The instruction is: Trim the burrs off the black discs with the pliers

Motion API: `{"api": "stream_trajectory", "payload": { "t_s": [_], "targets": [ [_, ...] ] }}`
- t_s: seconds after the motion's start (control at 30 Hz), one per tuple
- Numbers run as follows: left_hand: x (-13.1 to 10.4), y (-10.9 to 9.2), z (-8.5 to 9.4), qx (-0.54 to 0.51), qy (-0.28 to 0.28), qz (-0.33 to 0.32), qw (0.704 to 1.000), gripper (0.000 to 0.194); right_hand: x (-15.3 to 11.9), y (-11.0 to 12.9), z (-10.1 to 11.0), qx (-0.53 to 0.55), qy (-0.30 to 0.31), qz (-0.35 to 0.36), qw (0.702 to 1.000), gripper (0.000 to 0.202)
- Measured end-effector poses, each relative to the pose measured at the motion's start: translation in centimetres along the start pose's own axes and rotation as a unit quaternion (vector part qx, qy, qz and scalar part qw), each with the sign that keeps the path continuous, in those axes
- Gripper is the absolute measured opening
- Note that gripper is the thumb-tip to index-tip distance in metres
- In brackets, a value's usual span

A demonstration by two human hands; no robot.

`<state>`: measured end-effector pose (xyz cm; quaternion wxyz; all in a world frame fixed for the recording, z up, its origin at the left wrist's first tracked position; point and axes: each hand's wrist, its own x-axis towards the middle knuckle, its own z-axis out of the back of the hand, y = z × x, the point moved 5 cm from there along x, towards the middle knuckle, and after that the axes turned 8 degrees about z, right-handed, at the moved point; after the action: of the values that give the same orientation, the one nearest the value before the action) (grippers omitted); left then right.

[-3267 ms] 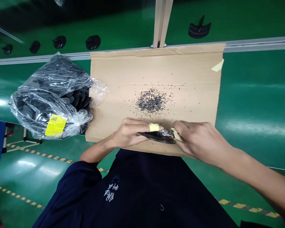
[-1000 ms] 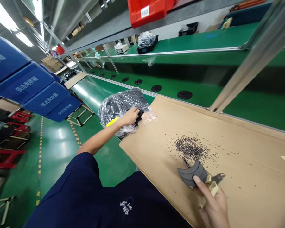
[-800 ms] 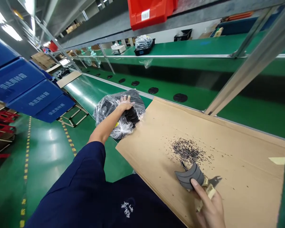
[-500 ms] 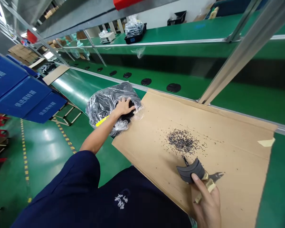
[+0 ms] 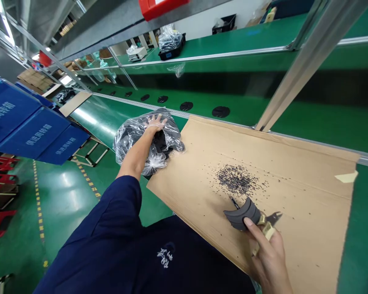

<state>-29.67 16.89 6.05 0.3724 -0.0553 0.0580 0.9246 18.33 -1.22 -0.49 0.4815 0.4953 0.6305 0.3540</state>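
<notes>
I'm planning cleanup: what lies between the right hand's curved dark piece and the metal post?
The head view shows small black bits scattered on the brown cardboard.

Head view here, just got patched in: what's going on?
A person is working with both hands at a green bench. The left hand is spread on a clear plastic bag of black pieces. The right hand holds a curved dark part and pale-handled cutters over the cardboard, close to a scatter of small black bits.
</notes>
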Motion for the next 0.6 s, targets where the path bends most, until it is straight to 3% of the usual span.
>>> {"api": "stream_trajectory", "payload": {
  "t_s": [0.13,0.27,0.37,0.47,0.6],
  "targets": [
    [0.8,-0.1,-0.5,-0.005,-0.008,0.014,1.0,0.075,-0.3,0.0,0.4,-0.005,-0.005,0.001,1.0,0.045],
    [-0.9,0.6,-2.3,0.002,0.0,-0.026,1.0,0.077,0.1,0.0,0.6,0.001,-0.012,0.007,1.0,0.046],
    [-2.2,1.2,-3.1,0.01,0.009,-0.061,0.998,0.064,0.5,-0.3,0.5,0.009,-0.003,-0.003,1.0,0.044],
    [-2.2,1.3,-2.7,0.018,0.0,-0.067,0.998,0.058,0.7,-0.4,0.5,0.009,0.007,-0.011,1.0,0.045],
    [-0.6,0.1,-1.5,0.028,-0.014,-0.03,0.999,0.069,0.4,0.1,1.0,-0.012,-0.002,0.001,1.0,0.045]
  ]
}}
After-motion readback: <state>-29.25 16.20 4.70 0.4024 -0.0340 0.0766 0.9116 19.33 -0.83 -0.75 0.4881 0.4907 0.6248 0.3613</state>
